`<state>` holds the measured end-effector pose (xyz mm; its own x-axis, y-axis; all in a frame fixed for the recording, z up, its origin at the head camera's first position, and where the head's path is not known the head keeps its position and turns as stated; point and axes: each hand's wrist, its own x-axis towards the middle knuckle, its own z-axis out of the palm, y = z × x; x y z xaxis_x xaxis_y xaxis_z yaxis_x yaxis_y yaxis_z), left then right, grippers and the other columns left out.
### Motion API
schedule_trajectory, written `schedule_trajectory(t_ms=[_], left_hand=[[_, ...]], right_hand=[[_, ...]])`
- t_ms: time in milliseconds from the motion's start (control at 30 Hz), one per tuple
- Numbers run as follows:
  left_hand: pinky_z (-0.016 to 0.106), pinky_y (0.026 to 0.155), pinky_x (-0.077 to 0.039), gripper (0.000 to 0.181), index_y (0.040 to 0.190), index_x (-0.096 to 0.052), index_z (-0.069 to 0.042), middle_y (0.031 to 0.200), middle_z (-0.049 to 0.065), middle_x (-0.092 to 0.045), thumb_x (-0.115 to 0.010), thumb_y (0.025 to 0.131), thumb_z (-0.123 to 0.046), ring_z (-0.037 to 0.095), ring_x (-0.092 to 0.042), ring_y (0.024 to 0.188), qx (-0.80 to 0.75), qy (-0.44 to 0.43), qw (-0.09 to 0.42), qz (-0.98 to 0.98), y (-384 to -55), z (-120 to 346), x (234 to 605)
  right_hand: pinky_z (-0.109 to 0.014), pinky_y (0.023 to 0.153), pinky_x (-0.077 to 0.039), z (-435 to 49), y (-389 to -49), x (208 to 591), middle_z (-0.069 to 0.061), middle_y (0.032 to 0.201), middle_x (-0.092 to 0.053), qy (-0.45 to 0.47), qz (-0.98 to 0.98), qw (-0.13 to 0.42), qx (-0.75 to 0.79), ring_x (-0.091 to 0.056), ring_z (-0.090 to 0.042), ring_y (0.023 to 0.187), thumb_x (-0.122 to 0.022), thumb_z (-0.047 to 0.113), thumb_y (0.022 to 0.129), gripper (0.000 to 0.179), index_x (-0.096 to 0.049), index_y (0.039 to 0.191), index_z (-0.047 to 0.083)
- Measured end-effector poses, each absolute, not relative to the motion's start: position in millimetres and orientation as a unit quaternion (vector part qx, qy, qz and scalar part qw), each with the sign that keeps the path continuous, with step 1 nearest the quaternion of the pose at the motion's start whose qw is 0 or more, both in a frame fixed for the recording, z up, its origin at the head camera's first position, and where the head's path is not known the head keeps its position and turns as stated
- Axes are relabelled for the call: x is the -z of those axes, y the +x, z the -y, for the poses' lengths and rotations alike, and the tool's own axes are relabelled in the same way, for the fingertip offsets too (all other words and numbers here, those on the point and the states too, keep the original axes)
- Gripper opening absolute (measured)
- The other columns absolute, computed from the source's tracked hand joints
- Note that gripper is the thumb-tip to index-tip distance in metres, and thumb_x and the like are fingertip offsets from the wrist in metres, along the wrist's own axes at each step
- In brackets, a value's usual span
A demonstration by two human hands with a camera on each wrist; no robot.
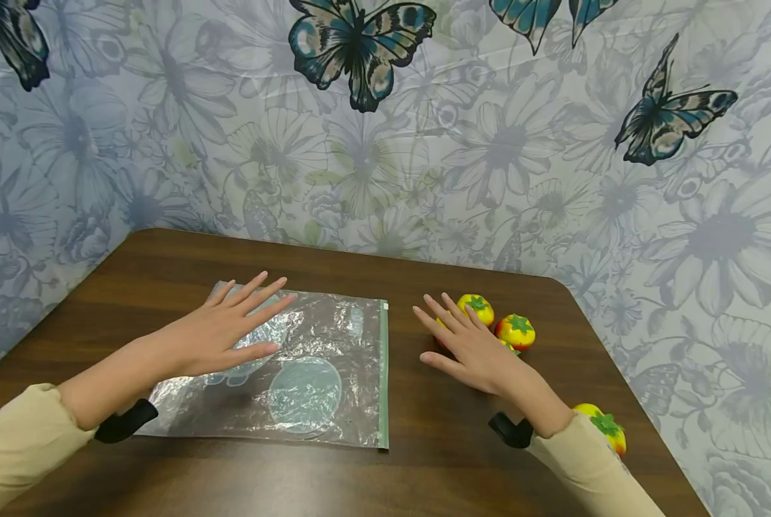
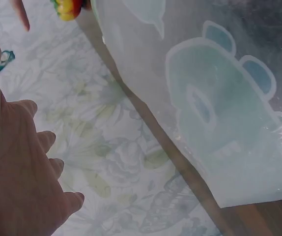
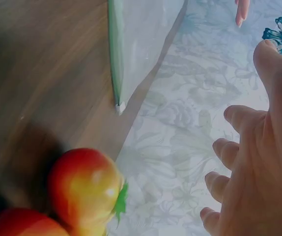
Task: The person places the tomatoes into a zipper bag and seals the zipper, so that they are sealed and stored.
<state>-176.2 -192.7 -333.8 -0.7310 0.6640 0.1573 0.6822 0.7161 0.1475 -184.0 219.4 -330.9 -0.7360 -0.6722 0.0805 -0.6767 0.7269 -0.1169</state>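
Note:
A clear plastic zip bag [image 1: 334, 323] with pale printed shapes lies flat on the table, its green closure strip on the right side. Above the bag's left part my left hand [image 1: 230, 334] hovers with fingers straight and spread, holding nothing. My right hand [image 1: 472, 352], also spread and holding nothing, is over the table just in front of a cluster of red-and-yellow fruits [image 1: 516, 332] with green leafy tops; it partly hides some of them. In the right wrist view, one round fruit [image 3: 84, 189] shows below the hand's side, apart from the fingers.
One more red-and-yellow fruit [image 1: 601, 427] sits near the table's right edge, partly behind the right sleeve. The brown wooden table [image 1: 424, 474] has rounded far corners. Behind it stands a wall covering [image 1: 385, 165] with flowers and butterflies.

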Motion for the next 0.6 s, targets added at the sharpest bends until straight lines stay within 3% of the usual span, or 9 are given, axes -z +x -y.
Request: schedule_trajectory(t_ms=[233,600], left_hand=[[0.061,0.104,0.0,0.072,0.152,-0.01,-0.025,0.156,0.001,0.003,-0.043,0.095,-0.053,0.03,0.004,0.139,0.088,-0.374,0.045,0.922,-175,184,333],[0.056,0.107,0.0,0.08,0.152,-0.011,-0.024,0.156,-0.002,0.004,-0.045,0.09,-0.061,0.024,0.008,0.139,0.086,-0.371,0.038,0.924,-175,167,336]], right_hand=[[-0.051,0.108,0.001,-207,-187,330,0.002,0.155,0.001,0.379,0.922,0.009,-0.078,0.007,-0.02,0.139,-0.037,0.057,0.094,0.071,-0.013,0.152,0.023],[-0.051,0.108,-0.003,-187,-189,335,0.0,0.156,-0.001,0.408,0.906,0.002,-0.109,0.006,-0.022,0.139,-0.042,0.057,0.092,0.076,-0.016,0.151,0.018]])
